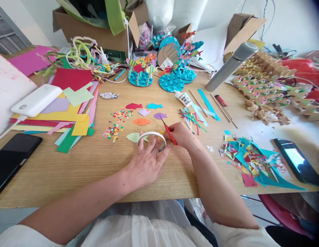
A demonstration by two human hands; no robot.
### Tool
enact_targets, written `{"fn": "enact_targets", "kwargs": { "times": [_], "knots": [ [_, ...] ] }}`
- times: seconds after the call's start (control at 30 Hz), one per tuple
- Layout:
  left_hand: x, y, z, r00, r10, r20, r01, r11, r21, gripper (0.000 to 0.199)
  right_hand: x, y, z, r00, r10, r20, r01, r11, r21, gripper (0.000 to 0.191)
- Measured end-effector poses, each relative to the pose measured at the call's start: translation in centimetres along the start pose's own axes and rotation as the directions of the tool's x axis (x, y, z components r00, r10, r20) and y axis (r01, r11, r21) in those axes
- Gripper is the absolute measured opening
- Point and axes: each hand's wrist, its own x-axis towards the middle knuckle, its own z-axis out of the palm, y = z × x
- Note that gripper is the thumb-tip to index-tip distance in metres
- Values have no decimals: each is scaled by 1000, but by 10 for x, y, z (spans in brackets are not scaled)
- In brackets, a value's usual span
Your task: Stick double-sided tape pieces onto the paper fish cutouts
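My left hand point(146, 161) rests low over the table, its fingers at a white tape ring point(151, 133) that stands tilted on edge. In my right hand point(182, 134) are red-handled scissors point(170, 134), their tips touching or close to a purple paper fish point(160, 116). A pale green fish point(133, 137) is partly behind the ring, and a bit of yellow paper shows beside the scissors. Farther up lie an orange fish point(142, 121), a red fish point(134, 106), a blue fish point(154, 106) and a small lilac fish point(144, 112).
Confetti point(113, 131) lies left of the fish. Colored paper point(72, 77) and a phone point(14, 161) are at left. Glue point(184, 98), sticks point(223, 109), a grey bottle point(230, 67), paper scraps point(248, 156) and another phone point(298, 161) are at right. Blue carton crafts point(171, 82) stand behind.
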Motion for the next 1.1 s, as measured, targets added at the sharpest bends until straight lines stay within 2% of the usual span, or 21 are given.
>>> {"fn": "enact_targets", "kwargs": {
  "times": [0.2, 0.33, 0.67, 0.9, 1.1],
  "knots": [
    [0, -1, 1, 1000, 4, 12, -3, 1000, -14, 51, -1, 0, -1, 1000, 7, 18, -8, 998, 58, 17],
    [0, -1, 1, 1000, -8, 14, 9, 999, -32, 52, 2, 2, 3, 1000, -24, 3, 24, 999, 24, 20],
    [0, -3, 2, 999, -32, 41, 34, 998, -47, 52, 3, 1, 6, 999, -7, -39, 5, 999, -51, 19],
    [0, -2, 2, 997, -30, 65, 34, 998, -55, 52, 1, 1, 6, 999, -3, -38, 2, 1000, -25, 20],
    [1, -1, 2, 997, -40, 73, 44, 997, -60, 52, 0, -5, 9, 996, -11, -94, -6, 984, -177, 25]
  ]
}}
